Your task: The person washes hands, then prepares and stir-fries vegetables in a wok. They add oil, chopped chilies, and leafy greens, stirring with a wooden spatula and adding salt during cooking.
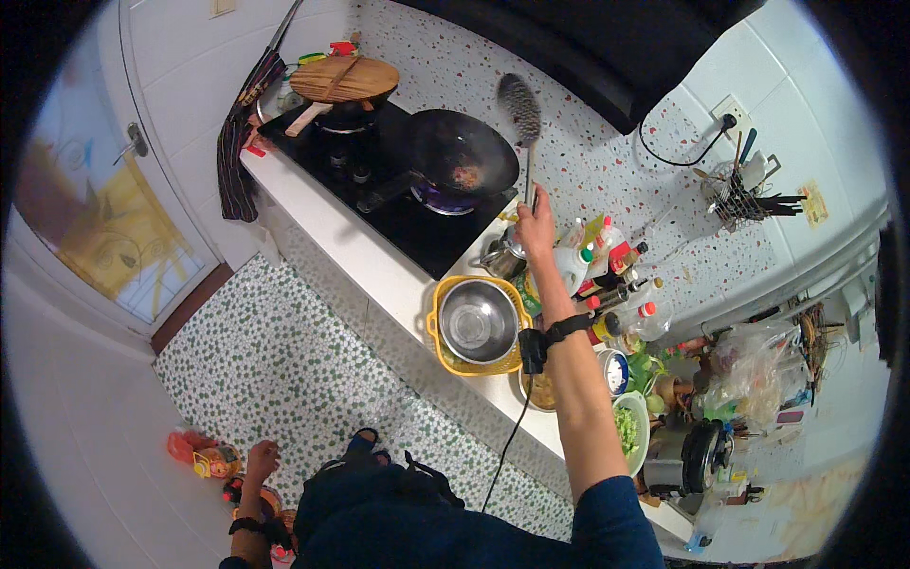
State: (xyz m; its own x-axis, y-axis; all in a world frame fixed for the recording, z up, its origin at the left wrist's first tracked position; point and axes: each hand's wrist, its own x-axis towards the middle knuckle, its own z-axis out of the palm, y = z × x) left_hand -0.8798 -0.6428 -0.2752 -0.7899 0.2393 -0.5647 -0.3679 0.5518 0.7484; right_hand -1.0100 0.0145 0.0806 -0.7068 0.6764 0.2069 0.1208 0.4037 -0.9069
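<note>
My right hand [537, 228] is closed round the handle of a long metal skimmer [520, 106], whose broad, holed-looking head is raised in front of the speckled wall. Left of it a black wok [445, 142] sits on the lit burner of a black gas stove [374, 194]. A small reddish-brown heap of food [466, 176] lies in the wok, with a haze over it. Low at my side, away from the counter, hangs my left hand [263, 461]; its fingers are curled, and nothing shows in them.
A second pan with a wooden lid [346, 80] stands on the far left burner. Nearer on the counter, a steel bowl [477, 321] rests in a yellow basket [441, 353]. Bottles [573, 266] crowd beneath my right forearm. Chopped greens fill a pale bowl [642, 450].
</note>
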